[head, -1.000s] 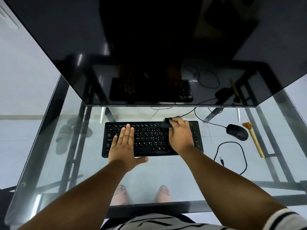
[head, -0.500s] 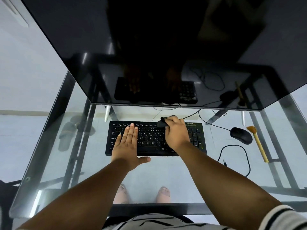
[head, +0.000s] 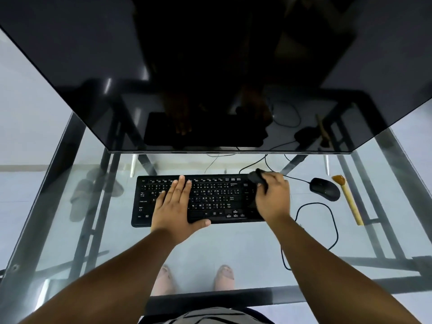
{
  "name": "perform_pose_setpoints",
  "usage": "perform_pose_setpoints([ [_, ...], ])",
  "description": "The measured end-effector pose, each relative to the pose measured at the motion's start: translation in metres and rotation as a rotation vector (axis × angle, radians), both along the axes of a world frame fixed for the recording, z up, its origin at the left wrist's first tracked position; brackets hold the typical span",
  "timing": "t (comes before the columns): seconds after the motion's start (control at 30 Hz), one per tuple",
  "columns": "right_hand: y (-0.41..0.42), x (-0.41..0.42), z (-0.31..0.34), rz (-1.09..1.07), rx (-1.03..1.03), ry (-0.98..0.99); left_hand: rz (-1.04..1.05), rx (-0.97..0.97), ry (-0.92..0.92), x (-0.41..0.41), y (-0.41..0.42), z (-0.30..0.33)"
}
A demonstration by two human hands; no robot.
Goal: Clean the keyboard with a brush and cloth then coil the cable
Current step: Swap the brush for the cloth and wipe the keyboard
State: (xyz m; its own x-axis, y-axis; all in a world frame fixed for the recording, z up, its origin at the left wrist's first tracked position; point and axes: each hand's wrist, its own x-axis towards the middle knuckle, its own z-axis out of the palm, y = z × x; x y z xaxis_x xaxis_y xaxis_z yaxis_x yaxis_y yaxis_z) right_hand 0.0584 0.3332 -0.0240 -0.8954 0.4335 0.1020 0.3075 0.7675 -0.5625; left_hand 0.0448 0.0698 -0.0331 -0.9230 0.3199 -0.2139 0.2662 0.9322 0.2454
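Observation:
A black keyboard (head: 210, 199) lies on the glass desk below the monitor. My left hand (head: 174, 206) rests flat on its left half, fingers straight. My right hand (head: 272, 197) grips a dark cloth (head: 257, 177) over the keyboard's right end, at the top corner. A wooden-handled brush (head: 348, 199) lies at the far right. The loose black cable (head: 327, 230) loops on the glass beside my right forearm.
A large dark monitor (head: 210, 78) hangs over the back of the glass desk (head: 233, 249). A black mouse (head: 325, 189) sits between the keyboard and the brush. Slippers show through the glass at left, and my feet below.
My right hand has slid the cloth rightward, from the keyboard's top middle to its right end. The left hand stays flat on the keys. The camera has shifted.

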Motion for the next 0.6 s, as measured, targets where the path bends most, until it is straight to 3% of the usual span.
perform_pose_setpoints([
  [0.13, 0.021, -0.007, -0.003, -0.005, 0.031, -0.149, -0.059, -0.037, -0.057, -0.008, 0.028, 0.002],
  [0.3, -0.007, -0.017, 0.001, 0.362, 0.071, -0.152, -0.105, -0.109, -0.102, -0.021, 0.038, 0.002],
  [0.37, -0.003, -0.01, 0.0, 0.407, 0.081, -0.136, -0.107, -0.12, -0.117, -0.023, 0.038, 0.003],
  [0.6, 0.025, -0.012, -0.001, 0.121, 0.074, -0.162, -0.099, -0.155, -0.132, -0.025, 0.042, 0.009],
])
